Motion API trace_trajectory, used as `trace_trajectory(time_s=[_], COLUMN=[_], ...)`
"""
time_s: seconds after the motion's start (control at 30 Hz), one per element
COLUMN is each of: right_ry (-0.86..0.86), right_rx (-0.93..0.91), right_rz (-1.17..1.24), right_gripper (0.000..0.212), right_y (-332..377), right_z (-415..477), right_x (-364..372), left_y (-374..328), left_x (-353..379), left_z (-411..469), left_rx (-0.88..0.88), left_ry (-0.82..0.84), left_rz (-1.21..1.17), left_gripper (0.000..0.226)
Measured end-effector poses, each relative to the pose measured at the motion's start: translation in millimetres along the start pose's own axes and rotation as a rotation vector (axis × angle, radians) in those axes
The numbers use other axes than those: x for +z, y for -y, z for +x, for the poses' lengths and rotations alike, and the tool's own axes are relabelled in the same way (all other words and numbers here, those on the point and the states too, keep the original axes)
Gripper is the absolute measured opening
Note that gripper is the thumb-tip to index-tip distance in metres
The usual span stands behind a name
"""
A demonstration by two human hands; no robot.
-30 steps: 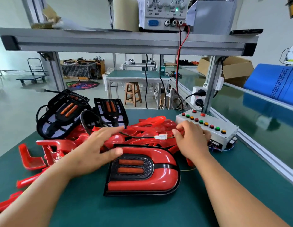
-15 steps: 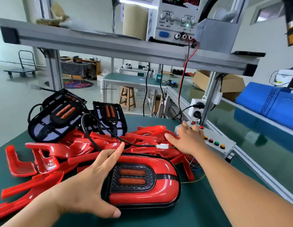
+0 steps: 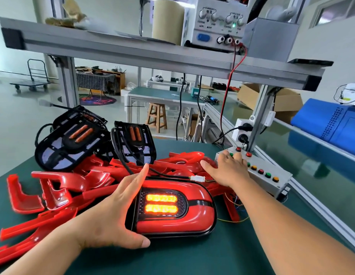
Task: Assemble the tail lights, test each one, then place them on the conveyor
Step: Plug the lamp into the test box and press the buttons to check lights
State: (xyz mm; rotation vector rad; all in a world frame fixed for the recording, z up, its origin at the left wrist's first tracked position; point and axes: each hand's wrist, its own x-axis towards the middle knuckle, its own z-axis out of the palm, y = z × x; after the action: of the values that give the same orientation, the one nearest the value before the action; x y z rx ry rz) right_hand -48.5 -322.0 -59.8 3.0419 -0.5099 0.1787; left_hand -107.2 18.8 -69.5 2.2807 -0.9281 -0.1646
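An assembled red tail light (image 3: 192,221) lies on the green mat, its two centre bars glowing orange. My left hand (image 3: 117,213) rests against its left end, fingers straight along the far side and thumb along the near edge. A black cable runs from the light to a white connector (image 3: 197,178). My right hand (image 3: 227,168) lies on the left end of the grey button box (image 3: 272,182), fingers spread over its buttons; which button is pressed is hidden.
Several loose red lenses (image 3: 73,183) are heaped behind and to the left of the light. Two black housings (image 3: 71,143) (image 3: 136,143) stand behind them. A power supply (image 3: 216,22) sits on the overhead shelf. The conveyor (image 3: 321,175) runs along the right.
The tail light's bars have lit up. My right hand moved from the connector onto the button box. My left hand slid from the cable down to the light's left end.
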Motion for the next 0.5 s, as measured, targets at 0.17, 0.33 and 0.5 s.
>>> trace_trajectory(time_s=[0.17,0.33,0.5], right_ry=[0.012,0.041,0.051], right_rx=[-0.001,-0.001,0.001], right_rz=[0.006,-0.014,-0.018], right_gripper=[0.098,0.101,0.100], right_y=[0.3,1.9,2.1], right_z=[-1.0,-1.6,-1.8], right_x=[2.2,1.7,1.2], left_y=[0.0,-1.3,-2.1], left_x=[0.0,0.0,0.8], left_z=[-0.3,-0.4,-1.3], left_rx=[-0.007,-0.008,-0.012], left_ry=[-0.004,-0.004,-0.015], left_rz=[-0.003,-0.007,0.001], left_gripper=[0.139,0.139,0.139])
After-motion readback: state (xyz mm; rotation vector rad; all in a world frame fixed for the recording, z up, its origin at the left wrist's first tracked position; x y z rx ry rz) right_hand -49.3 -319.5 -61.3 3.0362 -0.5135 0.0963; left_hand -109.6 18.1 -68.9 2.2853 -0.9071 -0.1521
